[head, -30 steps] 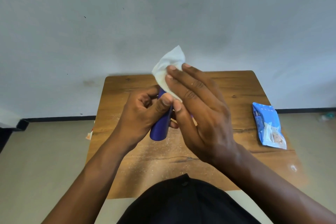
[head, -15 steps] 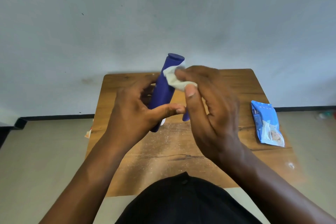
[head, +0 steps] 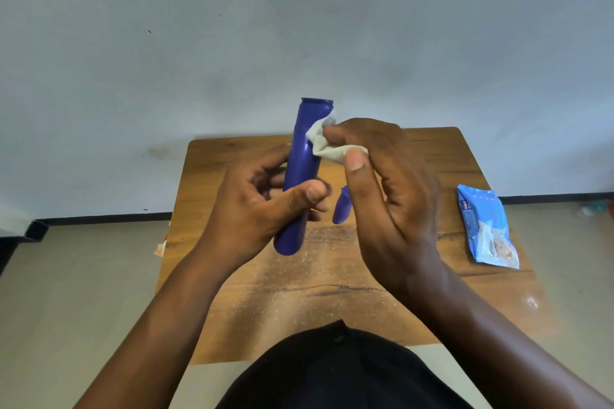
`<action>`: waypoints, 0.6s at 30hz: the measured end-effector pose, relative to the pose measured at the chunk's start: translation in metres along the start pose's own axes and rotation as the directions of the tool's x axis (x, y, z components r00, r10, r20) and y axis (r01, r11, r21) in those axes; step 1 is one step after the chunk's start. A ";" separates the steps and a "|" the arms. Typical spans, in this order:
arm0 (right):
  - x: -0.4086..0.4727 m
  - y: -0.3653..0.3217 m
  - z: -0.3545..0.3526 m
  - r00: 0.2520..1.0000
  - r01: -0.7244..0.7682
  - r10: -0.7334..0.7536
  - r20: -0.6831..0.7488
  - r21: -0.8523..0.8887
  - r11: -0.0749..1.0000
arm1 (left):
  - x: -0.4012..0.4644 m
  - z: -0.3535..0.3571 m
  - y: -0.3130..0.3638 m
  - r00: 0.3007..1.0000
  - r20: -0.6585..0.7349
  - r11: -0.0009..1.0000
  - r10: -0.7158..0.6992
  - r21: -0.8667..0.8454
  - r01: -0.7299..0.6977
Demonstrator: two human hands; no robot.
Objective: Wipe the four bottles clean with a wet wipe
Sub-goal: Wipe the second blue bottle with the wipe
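Note:
A tall dark blue bottle [head: 303, 163] is held nearly upright above the wooden table [head: 332, 292], its flat end pointing up. My left hand [head: 262, 209] grips the bottle's lower half, thumb across the front. My right hand [head: 385, 189] pinches a crumpled white wet wipe [head: 327, 143] and presses it against the bottle's upper right side. A second blue bottle [head: 341, 209] shows only as a small piece between my hands; the rest of it is hidden.
A light blue wet wipe pack [head: 486, 229] lies flat near the table's right edge. Fine dust or crumbs [head: 319, 242] speckle the tabletop's middle. A pale wall stands just behind the table, and floor lies on both sides.
The bottle has swung from pointing down and toward me to nearly upright. The wipe, first spread open over its end, is now bunched in my right fingers against its upper side.

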State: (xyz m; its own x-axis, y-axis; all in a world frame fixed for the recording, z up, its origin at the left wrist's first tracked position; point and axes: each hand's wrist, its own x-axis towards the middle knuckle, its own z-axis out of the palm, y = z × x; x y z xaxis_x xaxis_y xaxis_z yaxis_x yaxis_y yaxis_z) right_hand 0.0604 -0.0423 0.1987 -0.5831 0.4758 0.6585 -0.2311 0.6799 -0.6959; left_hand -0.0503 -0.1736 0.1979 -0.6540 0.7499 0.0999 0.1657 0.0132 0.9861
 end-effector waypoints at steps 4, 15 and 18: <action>-0.002 0.000 0.001 0.999 0.036 -0.036 0.008 -0.009 0.999 | -0.002 -0.001 0.003 0.995 0.089 0.986 -0.034 -0.160 0.048; 0.005 0.000 0.000 0.998 -0.049 0.050 0.041 -0.021 0.999 | 0.004 -0.004 -0.008 0.998 0.009 0.986 0.057 0.156 -0.058; 0.005 0.001 0.001 0.998 -0.063 0.063 0.020 0.020 0.998 | 0.003 -0.001 -0.010 0.999 0.020 0.998 0.043 0.041 -0.044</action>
State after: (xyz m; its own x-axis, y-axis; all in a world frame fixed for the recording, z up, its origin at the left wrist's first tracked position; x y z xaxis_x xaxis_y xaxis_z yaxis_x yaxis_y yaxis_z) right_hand 0.0568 -0.0396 0.2004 -0.6116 0.5064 0.6079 -0.2095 0.6372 -0.7416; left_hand -0.0549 -0.1726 0.1887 -0.6311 0.7631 0.1394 0.2242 0.0073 0.9745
